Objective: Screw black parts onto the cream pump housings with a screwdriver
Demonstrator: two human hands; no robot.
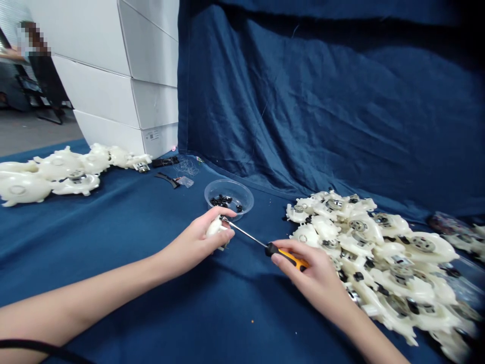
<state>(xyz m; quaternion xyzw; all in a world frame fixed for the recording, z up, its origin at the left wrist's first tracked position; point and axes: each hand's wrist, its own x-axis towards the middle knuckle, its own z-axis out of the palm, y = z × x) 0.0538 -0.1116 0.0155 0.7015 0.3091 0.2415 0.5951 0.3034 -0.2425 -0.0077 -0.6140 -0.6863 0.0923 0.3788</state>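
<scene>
My left hand (202,235) is closed around a small white plastic part (214,227), most of it hidden by the fingers. A dark bit shows at its upper end, near my index fingertip. My right hand (306,265) grips a screwdriver (290,258) with a yellow and black handle. Its metal shaft slants up and left, and the tip meets the white part by the dark bit. Just behind my left hand stands a round clear plastic bowl (248,202) with small black pieces (221,200) in it.
A heap of white plastic housings (375,258) with metal motors covers the right side. More white housings (56,174) lie at the left, before stacked white boxes (109,96). A black strip (166,179) lies near the boxes. A blue curtain (322,101) hangs behind; a person sits far left.
</scene>
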